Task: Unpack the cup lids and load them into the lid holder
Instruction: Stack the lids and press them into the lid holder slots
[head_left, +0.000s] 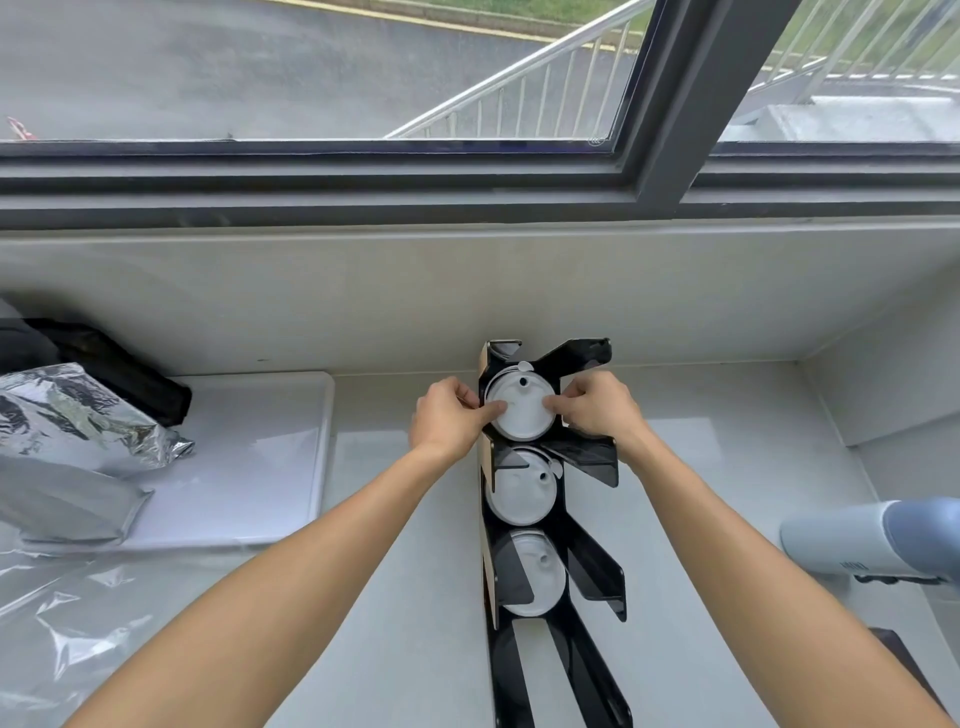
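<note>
A black lid holder (592, 566) stands on the pale counter, its compartments running from near me to the wall. The far compartment holds a stack of white cup lids (522, 410). My left hand (447, 418) grips the stack's left rim, thumb on top of the lid. My right hand (592, 408) grips its right rim, fingertips on the lid's top. White lids fill the second compartment (519, 493) and the third compartment (535, 577). The nearest compartment looks dark, and I cannot make out lids there.
A white tray (270, 467) lies to the left with silver foil bags (78, 431) and a black bag (119, 364) on it. Crumpled clear plastic wrap (67, 623) covers the near left counter. A pale blue device (872, 540) sits at the right. The window wall rises behind.
</note>
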